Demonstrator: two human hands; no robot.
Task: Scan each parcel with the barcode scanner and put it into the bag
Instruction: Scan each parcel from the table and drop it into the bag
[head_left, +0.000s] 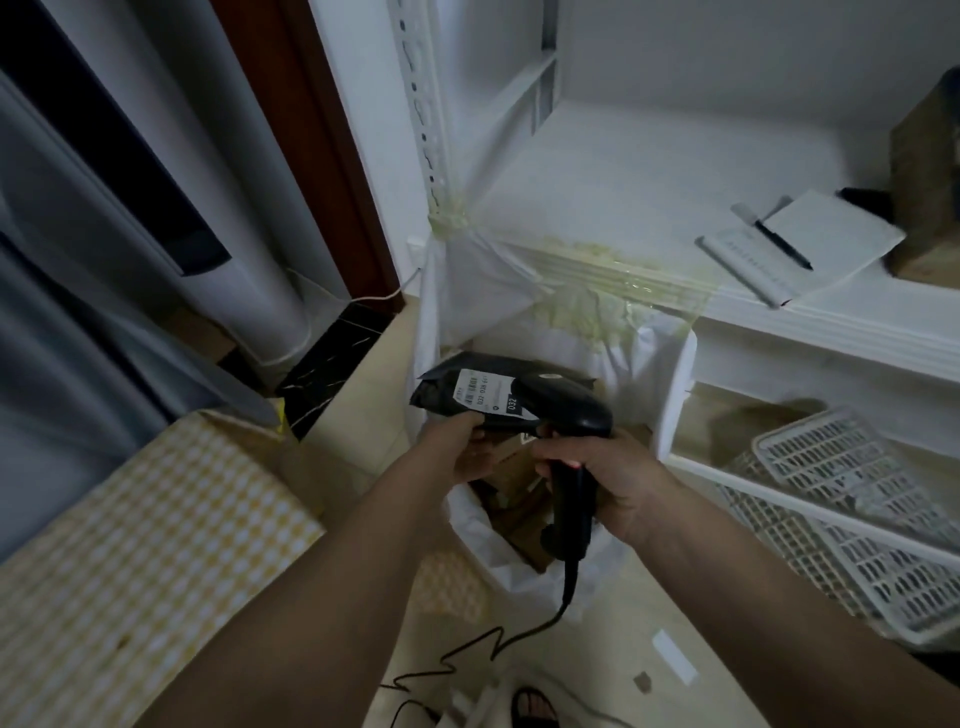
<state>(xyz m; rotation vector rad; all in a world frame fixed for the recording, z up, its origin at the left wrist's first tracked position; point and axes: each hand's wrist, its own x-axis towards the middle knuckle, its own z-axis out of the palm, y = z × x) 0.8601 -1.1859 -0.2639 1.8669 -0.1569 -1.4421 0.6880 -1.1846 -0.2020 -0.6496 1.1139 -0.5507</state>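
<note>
Over open bag mouth: left hand (465, 449) pinches near edge of black parcel (467, 387), label up. Right hand (605, 480) wrapped round scanner (563, 415) grip, head hovering on label (485, 392). Scan step in hand. Next, likely: lift scanner clear, drop parcel into white bag (670, 364), cartons already inside.

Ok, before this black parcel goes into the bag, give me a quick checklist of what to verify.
1. Left hand grips the black parcel: ok.
2. Right hand holds the barcode scanner: ok.
3. Parcel's label faces up, scanner head over it: ok.
4. Scan registered: cannot tell.
5. White bag mouth open below the parcel: ok.
6. Room left in the bag above the brown parcels: ok.
</note>
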